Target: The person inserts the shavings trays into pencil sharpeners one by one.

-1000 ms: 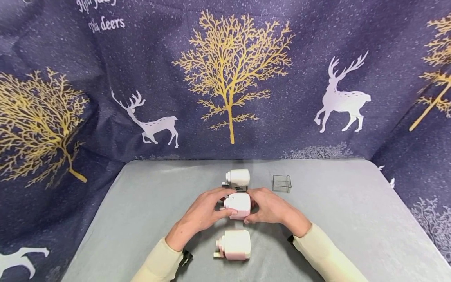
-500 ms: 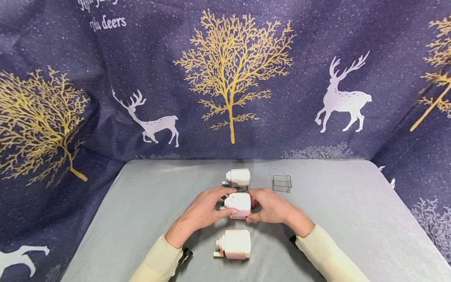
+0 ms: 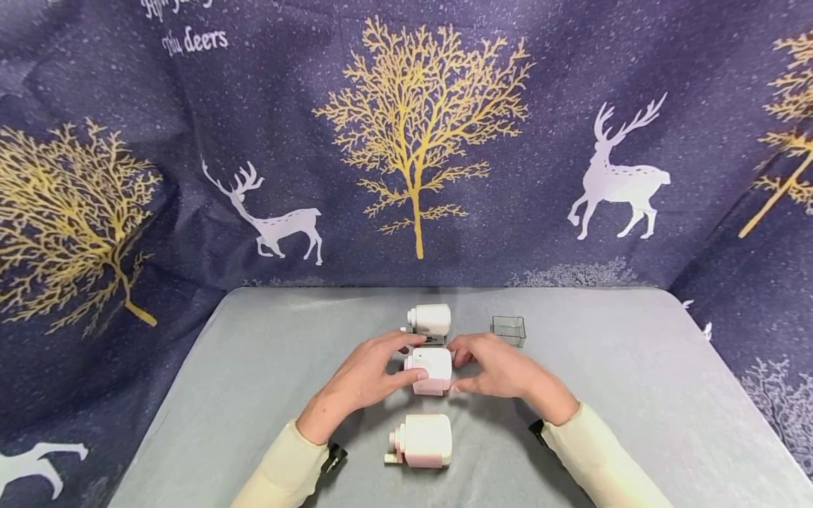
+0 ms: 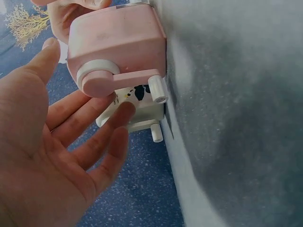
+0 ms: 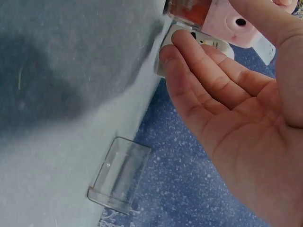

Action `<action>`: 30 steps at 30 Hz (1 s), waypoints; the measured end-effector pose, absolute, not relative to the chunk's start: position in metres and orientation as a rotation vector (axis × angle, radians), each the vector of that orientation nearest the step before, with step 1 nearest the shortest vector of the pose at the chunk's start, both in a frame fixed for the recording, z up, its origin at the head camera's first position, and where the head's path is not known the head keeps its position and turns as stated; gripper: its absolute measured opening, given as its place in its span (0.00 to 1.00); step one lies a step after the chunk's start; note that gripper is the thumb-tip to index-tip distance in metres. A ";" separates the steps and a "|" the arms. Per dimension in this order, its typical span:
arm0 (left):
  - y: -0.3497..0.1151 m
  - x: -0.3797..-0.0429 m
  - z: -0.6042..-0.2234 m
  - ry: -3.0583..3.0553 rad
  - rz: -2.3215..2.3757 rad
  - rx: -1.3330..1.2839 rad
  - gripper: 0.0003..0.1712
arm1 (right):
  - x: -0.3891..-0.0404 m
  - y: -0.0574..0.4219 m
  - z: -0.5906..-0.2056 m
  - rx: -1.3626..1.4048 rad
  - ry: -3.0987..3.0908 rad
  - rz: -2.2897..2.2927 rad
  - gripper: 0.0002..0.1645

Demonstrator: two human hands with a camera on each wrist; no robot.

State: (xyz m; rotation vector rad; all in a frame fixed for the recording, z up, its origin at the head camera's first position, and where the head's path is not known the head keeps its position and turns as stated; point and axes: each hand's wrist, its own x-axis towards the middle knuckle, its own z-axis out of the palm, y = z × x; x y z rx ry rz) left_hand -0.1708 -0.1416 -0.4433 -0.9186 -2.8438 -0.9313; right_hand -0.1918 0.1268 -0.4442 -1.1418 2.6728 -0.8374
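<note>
A pink-and-white crank pencil sharpener [image 3: 433, 367] stands on the grey table between both hands. My left hand [image 3: 371, 370] is at its crank side, thumb over the near part and fingers spread beyond. In the left wrist view the left fingers [image 4: 90, 146] are loosely extended below the pink crank [image 4: 137, 78]. My right hand [image 3: 498, 363] is on the opposite side, fingers relaxed and slightly apart from the body. The right wrist view shows the pink sharpener's round hole [image 5: 240, 21] and a see-through drawer [image 5: 191, 10] below it. The right fingers partly hide a white sharpener [image 5: 165, 64].
Behind the middle sharpener stands the white sharpener [image 3: 433, 319] with dark markings. Another pink-and-cream sharpener [image 3: 428, 441] sits nearer the person. A clear open-topped plastic box [image 3: 509, 330] lies at back right. A dark blue cloth [image 3: 286, 141] hangs behind the table.
My right hand has drawn slightly right, away from the middle sharpener, and its fingers have loosened. The left hand has shifted a little, its fingers spreading. The sharpeners stay in place.
</note>
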 end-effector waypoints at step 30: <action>-0.147 -0.183 -0.429 -2.717 -0.928 -0.803 0.33 | -0.204 0.168 -0.424 -1.019 2.889 -0.978 0.30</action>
